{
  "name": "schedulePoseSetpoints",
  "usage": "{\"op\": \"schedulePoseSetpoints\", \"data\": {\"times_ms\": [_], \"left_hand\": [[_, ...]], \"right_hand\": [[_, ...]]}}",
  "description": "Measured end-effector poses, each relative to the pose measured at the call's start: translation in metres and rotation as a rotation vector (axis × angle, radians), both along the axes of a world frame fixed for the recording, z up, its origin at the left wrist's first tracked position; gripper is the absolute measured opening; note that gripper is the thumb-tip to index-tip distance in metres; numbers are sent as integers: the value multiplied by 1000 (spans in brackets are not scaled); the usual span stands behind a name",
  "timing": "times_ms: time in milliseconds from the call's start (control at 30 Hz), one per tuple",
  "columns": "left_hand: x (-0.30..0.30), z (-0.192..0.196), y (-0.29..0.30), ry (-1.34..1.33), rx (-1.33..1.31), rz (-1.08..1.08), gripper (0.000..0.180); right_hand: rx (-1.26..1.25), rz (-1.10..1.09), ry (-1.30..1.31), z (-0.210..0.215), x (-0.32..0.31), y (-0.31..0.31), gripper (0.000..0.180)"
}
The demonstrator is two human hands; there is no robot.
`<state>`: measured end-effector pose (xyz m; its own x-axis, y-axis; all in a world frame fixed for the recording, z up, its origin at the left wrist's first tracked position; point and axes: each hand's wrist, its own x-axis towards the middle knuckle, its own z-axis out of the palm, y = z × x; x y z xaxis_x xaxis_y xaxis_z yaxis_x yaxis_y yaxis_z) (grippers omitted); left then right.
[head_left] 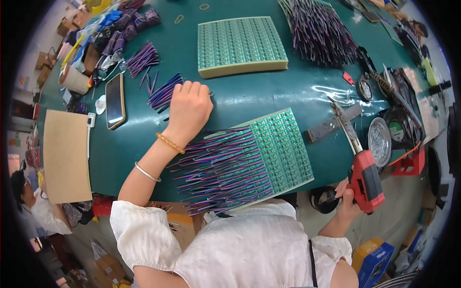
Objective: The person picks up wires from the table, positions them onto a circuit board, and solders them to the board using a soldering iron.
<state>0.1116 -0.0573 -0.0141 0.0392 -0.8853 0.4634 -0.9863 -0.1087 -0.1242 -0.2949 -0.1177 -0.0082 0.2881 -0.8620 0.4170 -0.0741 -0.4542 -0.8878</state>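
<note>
My left hand [189, 110] is closed over the right end of a loose bundle of purple, blue and black wires [163, 93]; whether its fingers hold any is hidden. My right hand [346, 199] grips a red and black soldering gun [367, 180], its metal tip pointing up and away. Directly before me lies a panel of green circuit boards [283, 149]. Rows of short wires [223, 168] cover its left part and overhang its left edge, while the right columns carry none.
A thick stack of green board panels [242, 43] stands at the back, beside wired panels [321, 33]. On the left lie a phone [115, 101], a brown board [67, 156] and wire bundles [142, 58]. A grey bar [331, 124] and round dish [379, 141] are at right.
</note>
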Motion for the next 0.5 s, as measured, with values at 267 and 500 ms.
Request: {"op": "schedulePoseSetpoints", "data": {"times_ms": [267,500], "left_hand": [[-59,38,0,806,40,-138,6],[-82,21,-20,943,188,-173,10]], "right_hand": [[353,150,-75,10,22,18,52],[566,250,-88,0,27,26,26]]}}
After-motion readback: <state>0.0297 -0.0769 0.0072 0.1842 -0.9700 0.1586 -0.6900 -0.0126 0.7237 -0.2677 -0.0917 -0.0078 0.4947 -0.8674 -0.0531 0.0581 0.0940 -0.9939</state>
